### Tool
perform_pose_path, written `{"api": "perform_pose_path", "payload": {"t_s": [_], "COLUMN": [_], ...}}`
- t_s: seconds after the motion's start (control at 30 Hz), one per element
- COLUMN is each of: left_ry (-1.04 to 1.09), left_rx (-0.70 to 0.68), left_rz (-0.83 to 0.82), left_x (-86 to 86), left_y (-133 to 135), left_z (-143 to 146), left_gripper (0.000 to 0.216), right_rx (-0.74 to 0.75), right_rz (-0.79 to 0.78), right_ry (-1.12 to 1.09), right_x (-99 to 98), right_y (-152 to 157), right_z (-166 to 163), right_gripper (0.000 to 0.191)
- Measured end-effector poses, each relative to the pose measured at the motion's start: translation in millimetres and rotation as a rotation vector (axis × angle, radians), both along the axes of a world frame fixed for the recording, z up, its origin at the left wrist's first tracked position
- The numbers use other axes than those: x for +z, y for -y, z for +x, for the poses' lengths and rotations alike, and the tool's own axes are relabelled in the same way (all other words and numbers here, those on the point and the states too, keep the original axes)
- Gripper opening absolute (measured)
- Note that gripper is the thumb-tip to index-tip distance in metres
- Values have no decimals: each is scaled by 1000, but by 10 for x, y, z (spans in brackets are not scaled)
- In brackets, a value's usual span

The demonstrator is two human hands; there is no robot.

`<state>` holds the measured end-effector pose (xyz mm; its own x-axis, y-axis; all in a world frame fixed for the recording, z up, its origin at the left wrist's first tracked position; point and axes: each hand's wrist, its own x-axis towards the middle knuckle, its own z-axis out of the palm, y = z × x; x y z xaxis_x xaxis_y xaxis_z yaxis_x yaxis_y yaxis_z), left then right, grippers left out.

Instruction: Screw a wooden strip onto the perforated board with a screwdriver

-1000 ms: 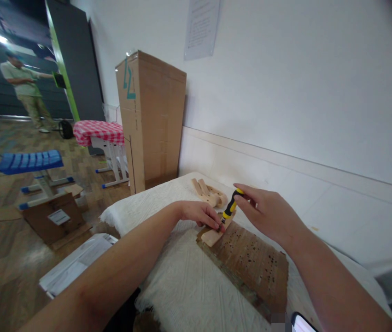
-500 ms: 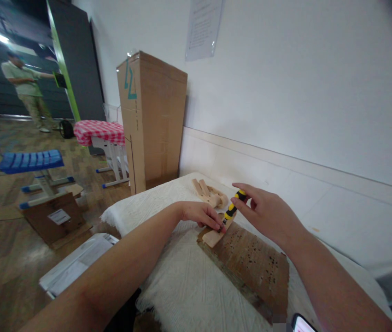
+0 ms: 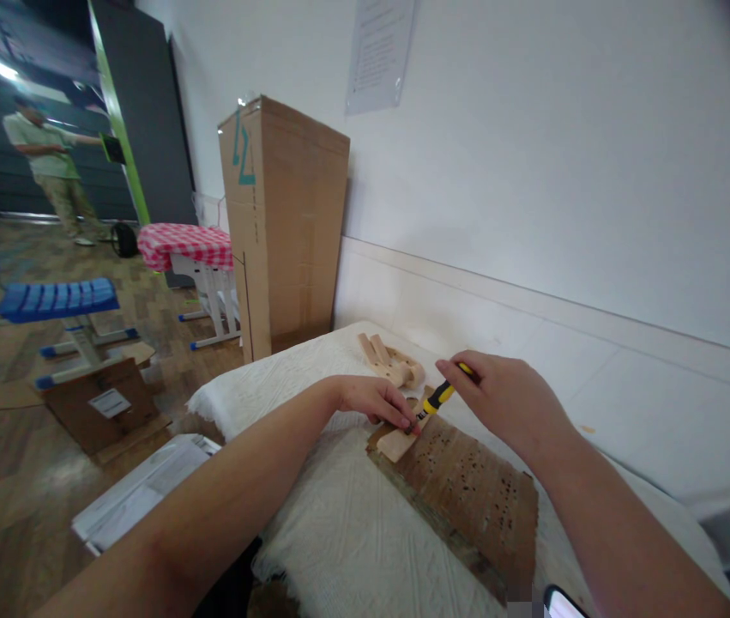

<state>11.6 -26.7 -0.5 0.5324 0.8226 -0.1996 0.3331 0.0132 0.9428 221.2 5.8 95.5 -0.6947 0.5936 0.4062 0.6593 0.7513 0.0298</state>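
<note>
My right hand [image 3: 511,400] is closed around a yellow and black screwdriver [image 3: 437,401], whose tip points down-left onto a small light wooden piece [image 3: 395,441]. That piece lies on the near-left corner of a brown cardboard sheet [image 3: 467,489] dotted with small holes. My left hand [image 3: 374,397] pinches the wooden piece right at the screwdriver's tip, fingers pressed together. Behind them, more light wooden parts [image 3: 390,360] lie on the white cloth [image 3: 339,515].
A tall cardboard box [image 3: 284,223] stands against the white wall. A phone's corner [image 3: 561,603] shows at the bottom edge. On the floor to the left are a flat carton [image 3: 104,408], papers [image 3: 139,493], a blue bench [image 3: 56,300] and a checked table [image 3: 184,245]. A person [image 3: 49,167] stands far off.
My right hand has tipped the screwdriver lower and flatter, sliding down over its handle. My left hand has stayed on the wooden piece.
</note>
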Motion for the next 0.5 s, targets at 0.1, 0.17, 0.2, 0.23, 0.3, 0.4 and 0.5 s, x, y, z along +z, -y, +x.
{"api": "perform_pose_path", "payload": {"t_s": [0.1, 0.17, 0.2, 0.23, 0.3, 0.4, 0.5], "left_ry": [13, 20, 20, 18, 11, 6, 16], "left_rx": [-5, -5, -5, -6, -9, -9, -9], "left_rz": [9, 5, 3, 2, 5, 11, -5], "left_x": [9, 16, 19, 21, 22, 17, 12], "left_y": [8, 13, 14, 15, 13, 6, 2], "left_z": [5, 9, 11, 12, 13, 13, 14], "left_gripper": [29, 29, 28, 28, 28, 28, 30], "right_rx": [150, 208, 211, 187, 76, -78, -47], "right_rz": [-29, -20, -18, -12, 13, 52, 14], "right_ry": [-66, -85, -80, -68, -31, 1, -15], "right_x": [-30, -37, -34, -28, -8, 14, 9], "right_y": [-3, 1, 5, 11, 22, 30, 24], "right_z": [9, 11, 9, 6, -1, -9, -13], "right_gripper": [45, 46, 44, 42, 44, 55, 52]}}
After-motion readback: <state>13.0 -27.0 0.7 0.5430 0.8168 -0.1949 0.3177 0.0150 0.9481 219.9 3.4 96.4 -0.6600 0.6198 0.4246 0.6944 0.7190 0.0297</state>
